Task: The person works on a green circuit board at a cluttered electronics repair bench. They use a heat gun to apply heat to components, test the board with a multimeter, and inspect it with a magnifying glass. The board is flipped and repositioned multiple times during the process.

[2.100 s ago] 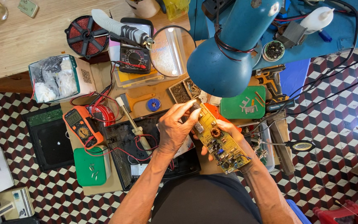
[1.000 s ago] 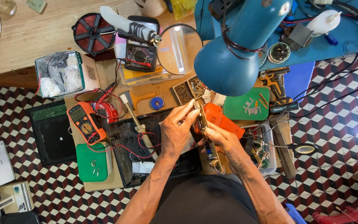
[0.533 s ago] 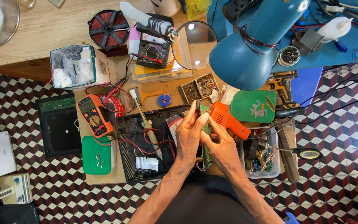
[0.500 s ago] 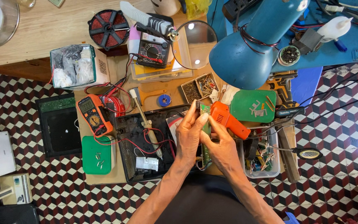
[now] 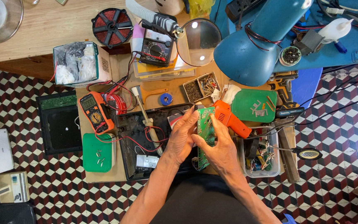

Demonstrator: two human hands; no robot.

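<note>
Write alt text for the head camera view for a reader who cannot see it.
Seen from above, a left hand and a right hand hold a green circuit board on edge over a cluttered workbench. An orange soldering gun lies just right of it, an orange multimeter to the left, and a blue desk lamp hangs above.

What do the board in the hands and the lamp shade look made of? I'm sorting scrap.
Board: green, matte, flat and stiff, likely fibreglass laminate. Lamp shade: smooth teal dome with a soft sheen, probably painted metal, though plastic can't be ruled out.
</note>
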